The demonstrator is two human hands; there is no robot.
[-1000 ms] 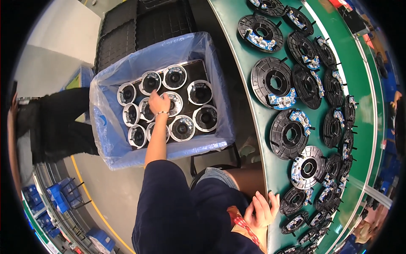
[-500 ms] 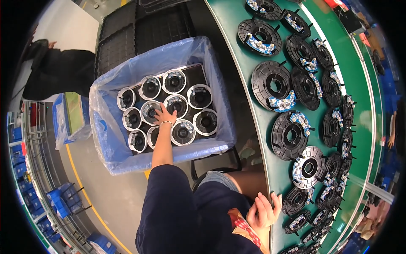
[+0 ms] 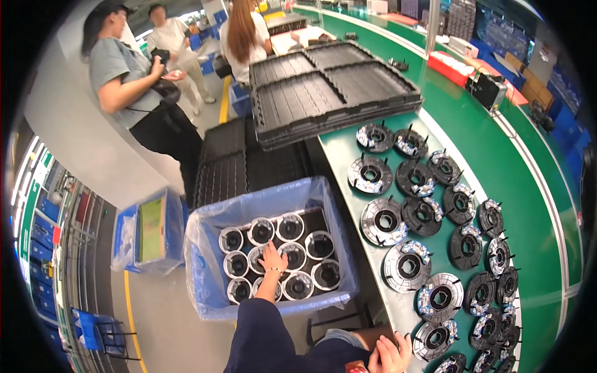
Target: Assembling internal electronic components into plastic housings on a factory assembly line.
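Observation:
My left hand (image 3: 272, 258) reaches into a plastic-lined blue bin (image 3: 205, 298). Its fingers are spread over the round white-rimmed parts with dark centres, between one round part (image 3: 256, 258) and its right-hand neighbour (image 3: 292, 256). It looks to touch their rims, though the fingertips are hard to make out. Several such parts lie in rows in the bin. Nearer me, my right hand (image 3: 390, 355) rests at the edge of the green-topped bench (image 3: 339, 146) with its fingers loosely bent and apart, holding nothing. Beside it lies a black disc with a blue circuit board (image 3: 435, 339).
More black discs with circuit boards (image 3: 385, 222) cover the bench in rows. Stacked black trays (image 3: 336, 87) sit at its far end. Left of the bin is a smaller lined blue bin (image 3: 152, 233). A person (image 3: 127, 81) stands beyond it, with others farther back.
The view has tilted up, bringing the stacked trays and several people into sight. My left hand stays over the parts in the bin, and my right hand stays at the bench edge.

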